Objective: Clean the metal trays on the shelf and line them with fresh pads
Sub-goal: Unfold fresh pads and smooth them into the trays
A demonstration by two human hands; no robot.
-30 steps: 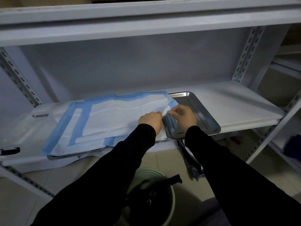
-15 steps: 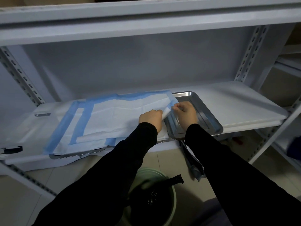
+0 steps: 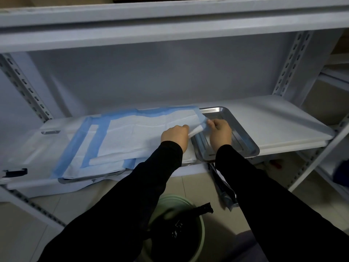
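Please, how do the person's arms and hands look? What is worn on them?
Both arms are covered by long black sleeves, the left sleeve and the right sleeve, plain and without markings, ending at the wrists. The left hand and the right hand are bare: no gloves, and no ring or watch shows.

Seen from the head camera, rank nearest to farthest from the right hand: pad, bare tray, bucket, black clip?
1. Blue-edged white pad, pinched by the right hand.
2. Bare shiny metal tray, directly beneath.
3. Round green bucket, floor below.
4. Small black clip, far left.
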